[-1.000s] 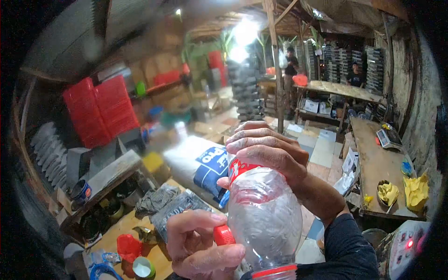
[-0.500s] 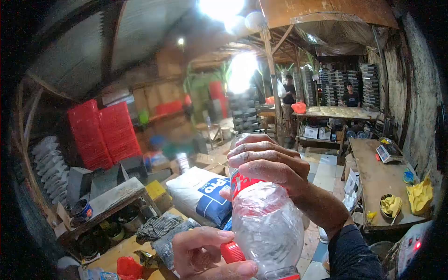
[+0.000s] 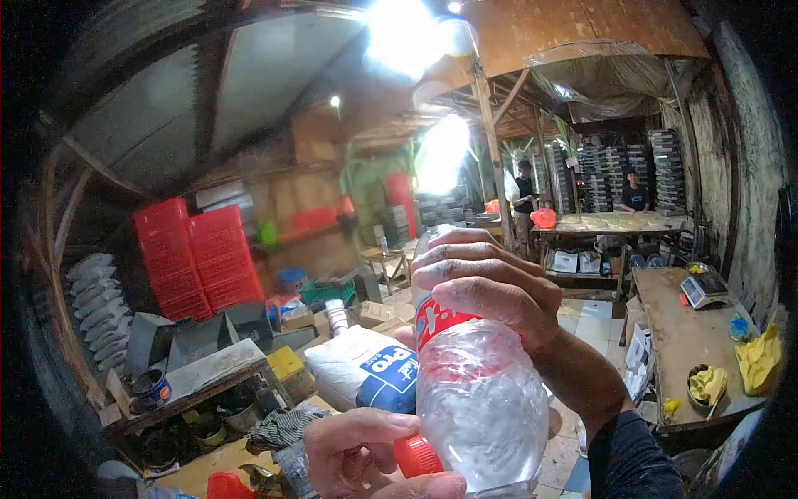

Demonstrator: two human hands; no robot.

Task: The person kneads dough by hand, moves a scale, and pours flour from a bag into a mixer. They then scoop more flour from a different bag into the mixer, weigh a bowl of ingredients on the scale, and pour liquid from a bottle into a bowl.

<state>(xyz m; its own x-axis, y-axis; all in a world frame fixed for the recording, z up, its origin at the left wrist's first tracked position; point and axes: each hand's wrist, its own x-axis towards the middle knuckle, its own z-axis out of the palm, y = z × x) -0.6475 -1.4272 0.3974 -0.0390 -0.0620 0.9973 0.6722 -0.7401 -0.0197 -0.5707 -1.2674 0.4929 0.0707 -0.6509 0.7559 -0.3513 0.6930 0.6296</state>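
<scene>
A clear plastic bottle (image 3: pixel 482 399) with a red label is up close to the camera, tilted. My right hand (image 3: pixel 490 287) reaches across and wraps its fingers around the bottle's labelled part. In front of it, low in the view, my left hand (image 3: pixel 357 453) pinches a red screw cap (image 3: pixel 417 455) between thumb and finger, right beside the bottle's near side. The bottle's near end runs to the bottom edge of the view. Whether its mouth is there cannot be made out.
A white and blue sack (image 3: pixel 366 366) lies behind the bottle. Red crates (image 3: pixel 195 258) are stacked at left, near a low bench (image 3: pixel 208 374). At right, a wooden table (image 3: pixel 673 341) bears a scale (image 3: pixel 705 289). Two people stand by a far table (image 3: pixel 615 223).
My view has shifted a little, so the room appears moved slightly right. Both hands keep their grips on the bottle and the cap, almost in the same place.
</scene>
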